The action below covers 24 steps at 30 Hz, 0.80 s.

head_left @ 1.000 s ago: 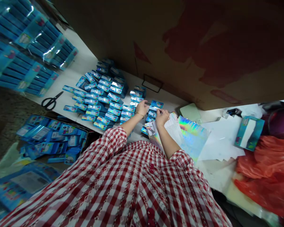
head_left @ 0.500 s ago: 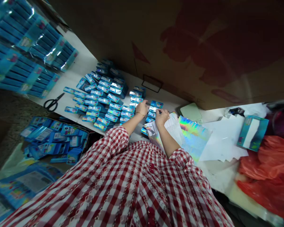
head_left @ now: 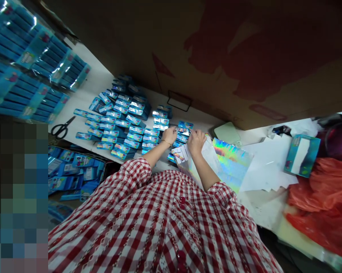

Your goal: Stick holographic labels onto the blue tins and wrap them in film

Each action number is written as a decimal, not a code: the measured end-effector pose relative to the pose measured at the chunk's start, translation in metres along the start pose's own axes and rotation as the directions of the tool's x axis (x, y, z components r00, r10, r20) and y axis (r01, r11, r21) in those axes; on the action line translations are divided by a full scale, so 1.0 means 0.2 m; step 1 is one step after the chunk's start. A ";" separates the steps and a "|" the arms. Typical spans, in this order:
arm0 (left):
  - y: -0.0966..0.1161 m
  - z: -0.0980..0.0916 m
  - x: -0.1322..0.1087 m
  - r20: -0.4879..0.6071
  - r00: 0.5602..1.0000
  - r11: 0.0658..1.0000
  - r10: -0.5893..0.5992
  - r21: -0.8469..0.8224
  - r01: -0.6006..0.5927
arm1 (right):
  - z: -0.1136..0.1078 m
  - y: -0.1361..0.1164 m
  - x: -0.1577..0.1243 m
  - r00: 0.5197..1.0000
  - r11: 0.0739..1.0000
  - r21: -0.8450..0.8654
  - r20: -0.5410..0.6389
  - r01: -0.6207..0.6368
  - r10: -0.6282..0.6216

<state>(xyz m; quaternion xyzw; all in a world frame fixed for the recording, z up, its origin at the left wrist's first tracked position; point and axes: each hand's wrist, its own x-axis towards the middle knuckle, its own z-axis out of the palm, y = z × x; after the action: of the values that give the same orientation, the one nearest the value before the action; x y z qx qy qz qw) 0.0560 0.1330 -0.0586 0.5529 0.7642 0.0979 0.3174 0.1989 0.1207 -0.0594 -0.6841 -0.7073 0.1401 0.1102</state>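
Note:
My left hand (head_left: 169,137) reaches over the white table with its fingers drawn together beside a short row of small blue boxes (head_left: 185,124). Just to its right, my right hand (head_left: 196,141) is closed at the fingertips over the same row. Anything pinched in either hand is too small to make out. A shiny strip shows on a box between the two hands. Under my right wrist lie a white sheet (head_left: 211,154) and a rainbow-shining foil sheet (head_left: 232,163). Left of my left hand, many more blue boxes (head_left: 136,129) stand in packed rows.
Black scissors (head_left: 61,129) lie at the table's left. Film-wrapped blue packs (head_left: 31,76) are stacked beyond them. Below is a carton of loose blue packets (head_left: 74,170). A large brown cardboard box (head_left: 137,45) walls off the back. Red plastic bags (head_left: 324,204) lie at right.
My left hand has shifted slightly lower toward the box row, and my right hand's fingers have turned in over it. The whole view has moved a little.

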 end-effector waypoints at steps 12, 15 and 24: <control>0.01 0.02 0.01 0.046 0.999 0.998 0.022 -0.053 -0.020 | -0.08 0.00 0.20 0.926 0.967 0.046 0.277 0.252 -0.255; 0.01 0.02 0.01 0.056 0.998 0.999 0.003 -0.050 0.000 | -0.09 0.01 0.24 0.895 0.953 0.097 0.326 0.289 -0.304; 0.00 0.04 0.02 0.040 0.999 1.000 -0.021 -0.008 0.021 | -0.11 0.00 0.33 0.895 0.979 0.177 0.413 0.103 -0.169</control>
<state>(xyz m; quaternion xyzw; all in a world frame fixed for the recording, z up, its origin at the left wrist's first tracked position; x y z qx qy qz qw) 0.0605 0.1344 -0.0664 0.5454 0.7631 0.0868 0.3357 0.2035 0.1886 -0.0406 -0.5754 -0.7477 0.3310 0.0141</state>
